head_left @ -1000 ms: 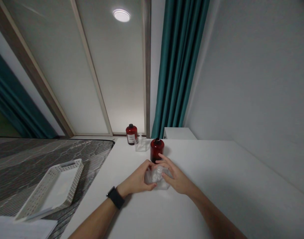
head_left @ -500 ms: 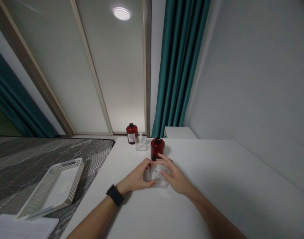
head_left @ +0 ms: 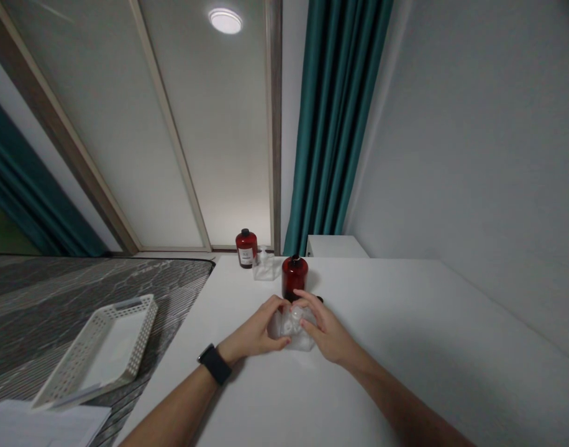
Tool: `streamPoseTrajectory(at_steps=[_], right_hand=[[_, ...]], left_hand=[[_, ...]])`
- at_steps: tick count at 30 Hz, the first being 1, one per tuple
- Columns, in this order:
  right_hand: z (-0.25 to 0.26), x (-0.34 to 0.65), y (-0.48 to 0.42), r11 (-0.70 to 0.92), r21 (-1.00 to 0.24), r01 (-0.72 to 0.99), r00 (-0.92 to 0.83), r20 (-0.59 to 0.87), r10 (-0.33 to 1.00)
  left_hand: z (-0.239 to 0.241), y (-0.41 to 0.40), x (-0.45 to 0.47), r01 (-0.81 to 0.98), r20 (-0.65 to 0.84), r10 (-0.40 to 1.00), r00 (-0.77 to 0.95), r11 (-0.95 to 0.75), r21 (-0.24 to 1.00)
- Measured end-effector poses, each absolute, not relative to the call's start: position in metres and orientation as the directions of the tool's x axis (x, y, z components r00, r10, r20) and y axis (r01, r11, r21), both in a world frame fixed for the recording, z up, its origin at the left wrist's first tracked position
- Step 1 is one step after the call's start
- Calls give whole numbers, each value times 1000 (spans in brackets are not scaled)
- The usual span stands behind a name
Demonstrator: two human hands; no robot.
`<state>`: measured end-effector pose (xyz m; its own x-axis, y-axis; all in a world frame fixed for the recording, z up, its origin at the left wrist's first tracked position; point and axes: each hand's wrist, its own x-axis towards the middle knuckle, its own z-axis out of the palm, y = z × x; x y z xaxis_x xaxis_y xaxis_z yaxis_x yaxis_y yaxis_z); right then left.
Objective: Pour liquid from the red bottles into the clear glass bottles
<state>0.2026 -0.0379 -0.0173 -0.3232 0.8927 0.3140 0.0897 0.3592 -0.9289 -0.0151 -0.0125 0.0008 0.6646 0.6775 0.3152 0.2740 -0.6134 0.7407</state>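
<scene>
On the white table, a clear plastic container (head_left: 294,324) stands between my two hands, partly covered by fingers. My left hand (head_left: 261,329) wears a dark watch and curves around its left side, thumb in front and fingers behind. From the right, my right hand (head_left: 325,329) grips its top and side with bent fingers. Just behind them is an open-necked dark red bottle (head_left: 294,276). A small black piece (head_left: 320,299), perhaps a cap, shows beside my right fingers. Farther back are a labelled red bottle (head_left: 246,249) with a black cap and a clear pump bottle (head_left: 264,267).
A white perforated basket (head_left: 142,335) and a stack of paper (head_left: 42,425) lie left of the table (head_left: 405,347), at a lower level. Beyond its far edge are a white cabinet (head_left: 335,246), a green curtain (head_left: 340,124) and sliding frosted panels.
The view has shifted very slightly. Both hands keep nearly the same hold on the clear container, and the bottles have not moved.
</scene>
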Motion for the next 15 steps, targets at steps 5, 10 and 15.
streamPoseTrajectory(at_steps=[5, 10, 15], right_hand=[[-10, 193, -41, 360, -925, 125, -264, 319, 910], [0, 199, -42, 358, -922, 151, -320, 297, 900], [7, 213, -43, 366, -895, 256, -416, 239, 877]], left_hand=[[1, -10, -15, 259, 306, 662, 685, -613, 747], [3, -4, -24, 264, 241, 704, 668, -526, 808], [12, -1, -33, 300, 277, 754, 596, -529, 794]])
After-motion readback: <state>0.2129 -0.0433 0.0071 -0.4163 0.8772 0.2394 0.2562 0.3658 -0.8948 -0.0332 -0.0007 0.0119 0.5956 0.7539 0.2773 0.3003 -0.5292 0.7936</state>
